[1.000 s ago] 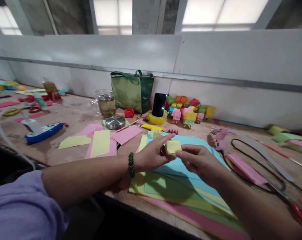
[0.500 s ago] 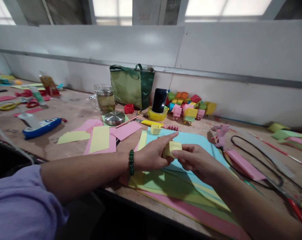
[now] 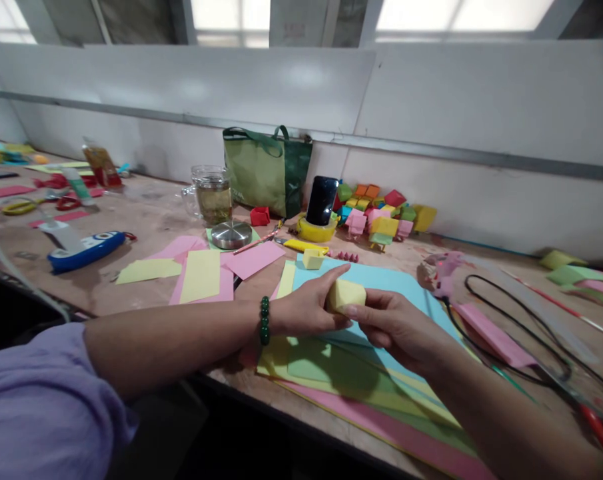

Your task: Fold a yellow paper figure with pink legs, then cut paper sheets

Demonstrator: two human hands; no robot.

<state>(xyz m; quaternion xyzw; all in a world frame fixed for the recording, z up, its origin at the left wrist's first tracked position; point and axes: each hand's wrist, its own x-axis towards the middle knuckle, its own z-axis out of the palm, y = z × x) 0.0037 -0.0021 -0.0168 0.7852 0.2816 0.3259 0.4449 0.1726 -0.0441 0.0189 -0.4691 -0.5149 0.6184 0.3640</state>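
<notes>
A small pale yellow folded paper box is held between both hands above the stacked coloured paper. My left hand, with a green bead bracelet at the wrist, curls round the box's left side, its upper finger raised. From the right, my right hand pinches the box between thumb and fingers. Just beyond, a second small yellow paper box rests on the blue top sheet. Parts of the held box are hidden by the fingers.
A yellow cutter, a steel lid and a glass mug stand behind. A phone leans in a tape roll near several folded paper pieces. Right lie a pink glue gun with its cable and red-handled scissors.
The held box has turned slightly, showing more of its faces. My left fingers have shifted lower around it. The whole view has moved a little.
</notes>
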